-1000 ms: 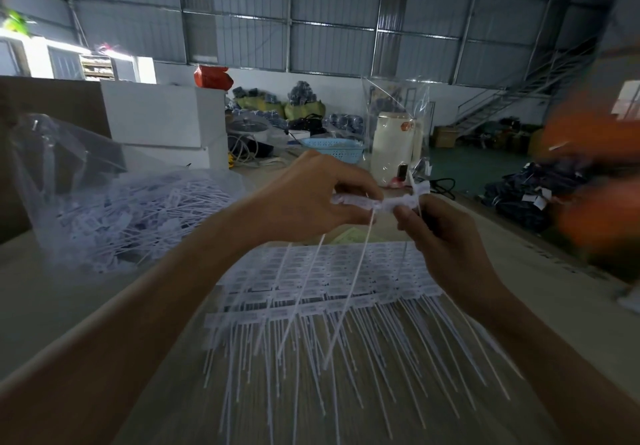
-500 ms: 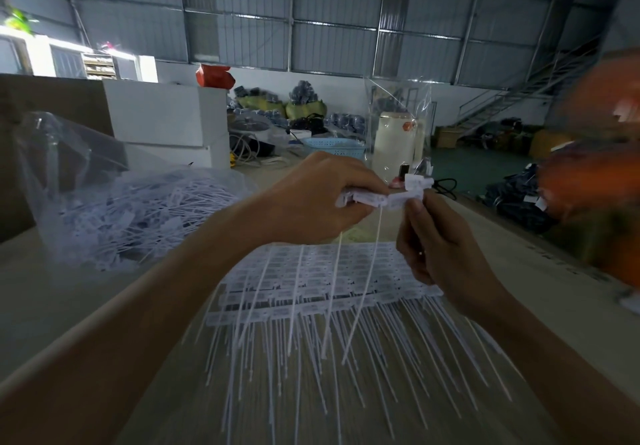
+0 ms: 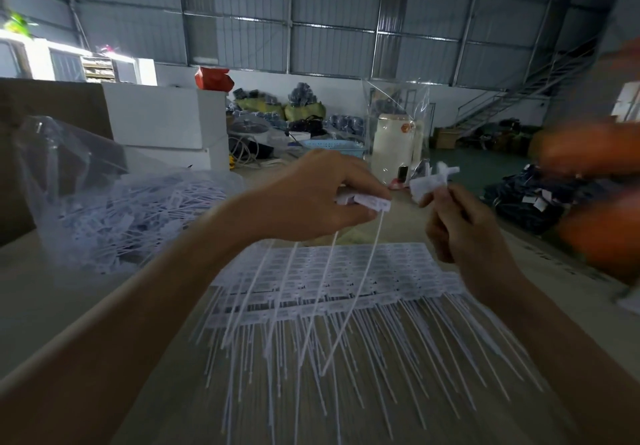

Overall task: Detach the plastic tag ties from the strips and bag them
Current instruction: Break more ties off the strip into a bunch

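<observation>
My left hand point(image 3: 311, 195) grips a bunch of white tag ties point(image 3: 367, 200) by their heads, and their thin tails hang down over the table. My right hand point(image 3: 460, 223) pinches a short white piece of strip point(image 3: 431, 181), held apart from the bunch. Under both hands lies a stack of white strips point(image 3: 346, 282) with ties still joined, tails pointing toward me. At the left a clear plastic bag point(image 3: 114, 209) holds a heap of loose ties.
White boxes point(image 3: 162, 119) and a brown carton stand behind the bag. Farther back are a blue basket point(image 3: 332, 147), a white canister in a clear bag point(image 3: 394, 147) and cables. Blurred orange shapes point(image 3: 595, 181) fill the right edge.
The two hands were joined on one strip; now they have pulled apart. The right hand has moved right with the small piece, the left keeps the ties.
</observation>
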Demonstrator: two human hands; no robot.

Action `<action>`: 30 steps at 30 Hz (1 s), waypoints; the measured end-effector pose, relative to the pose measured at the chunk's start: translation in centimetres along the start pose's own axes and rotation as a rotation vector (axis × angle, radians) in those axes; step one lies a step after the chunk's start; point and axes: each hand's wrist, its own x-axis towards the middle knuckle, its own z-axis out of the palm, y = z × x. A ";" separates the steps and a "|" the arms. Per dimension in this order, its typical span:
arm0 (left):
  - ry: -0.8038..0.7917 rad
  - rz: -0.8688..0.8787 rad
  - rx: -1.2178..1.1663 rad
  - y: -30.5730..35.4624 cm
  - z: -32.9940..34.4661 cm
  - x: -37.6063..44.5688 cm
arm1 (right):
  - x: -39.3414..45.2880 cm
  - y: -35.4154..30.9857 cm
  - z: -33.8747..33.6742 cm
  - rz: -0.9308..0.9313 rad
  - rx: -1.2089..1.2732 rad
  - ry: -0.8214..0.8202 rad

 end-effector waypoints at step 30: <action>0.040 -0.073 0.143 -1.4 1.1 0.0 | -2.0 -1.2 3.1 0.222 0.449 -0.164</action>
